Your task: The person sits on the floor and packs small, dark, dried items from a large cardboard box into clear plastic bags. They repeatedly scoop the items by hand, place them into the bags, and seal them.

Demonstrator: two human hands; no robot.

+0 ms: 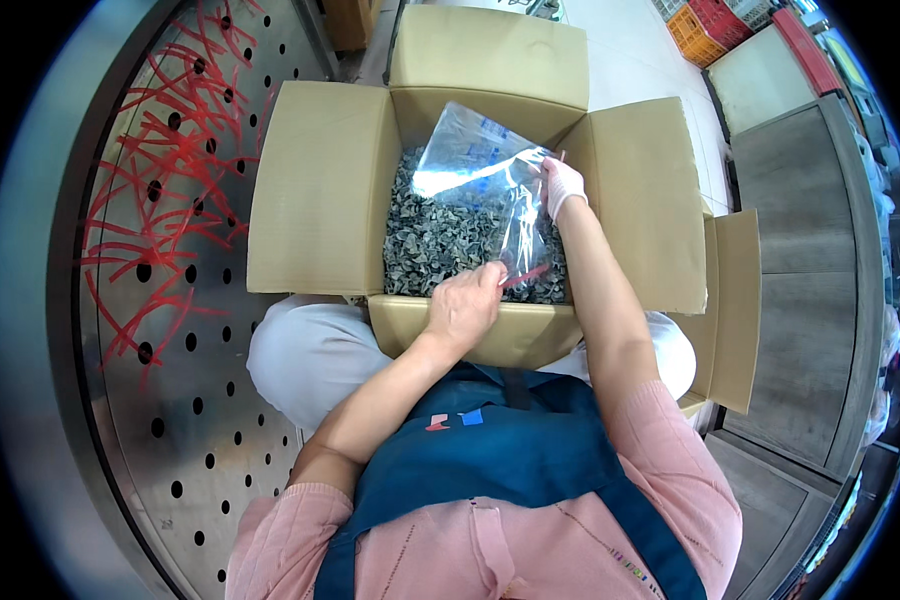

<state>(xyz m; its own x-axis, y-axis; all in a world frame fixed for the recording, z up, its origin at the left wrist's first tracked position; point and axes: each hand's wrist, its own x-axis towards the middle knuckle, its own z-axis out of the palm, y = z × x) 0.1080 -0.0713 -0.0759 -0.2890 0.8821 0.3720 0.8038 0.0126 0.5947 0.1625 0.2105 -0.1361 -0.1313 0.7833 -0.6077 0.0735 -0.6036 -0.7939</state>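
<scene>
A clear plastic bag point(480, 165) with faint blue print and a red strip along its mouth is stretched above an open cardboard box point(490, 105). My left hand point(465, 308), bare, pinches one end of the mouth near the box's front edge. At the other end, my right hand point(564, 187), in a thin pale glove, has its fingers closed on the bag. Crinkled dark grey dried pieces point(430, 235) lie in the box below, partly covered by the bag. They also show through the plastic, so whether any are inside it I cannot tell.
On my left, a metal surface with round holes point(210, 405) carries many thin red strips point(175, 150). The box flaps spread outward. Another cardboard box point(732, 310) stands on the right, beside grey cabinets point(800, 350). Red and orange crates point(705, 35) are at the far right.
</scene>
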